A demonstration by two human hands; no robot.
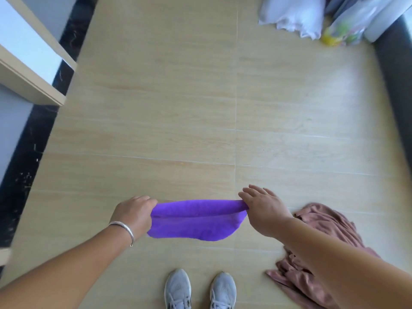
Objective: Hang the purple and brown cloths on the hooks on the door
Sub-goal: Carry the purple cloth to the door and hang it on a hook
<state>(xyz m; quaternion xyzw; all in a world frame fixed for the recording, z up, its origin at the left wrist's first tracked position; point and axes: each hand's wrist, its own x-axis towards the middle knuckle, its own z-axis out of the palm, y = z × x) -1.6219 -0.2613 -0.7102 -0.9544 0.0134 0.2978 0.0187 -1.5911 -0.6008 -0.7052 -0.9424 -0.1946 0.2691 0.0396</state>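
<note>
A purple cloth [196, 219] is stretched level between my two hands above the floor, its lower edge sagging. My left hand [134, 214], with a silver bracelet on the wrist, is closed on the cloth's left end. My right hand [263, 208] pinches the right end with thumb and a finger, the other fingers spread. The brown cloth [312, 248] lies crumpled on the floor at the lower right, partly hidden under my right forearm. No door or hooks are in view.
Pale wood-look floor tiles [178, 97] fill the view. A white cabinet or shelf edge [33, 70] over a dark strip runs along the left. White and clear plastic bags [312, 16] sit at the top right beside a dark edge. My grey shoes [200, 288] stand below.
</note>
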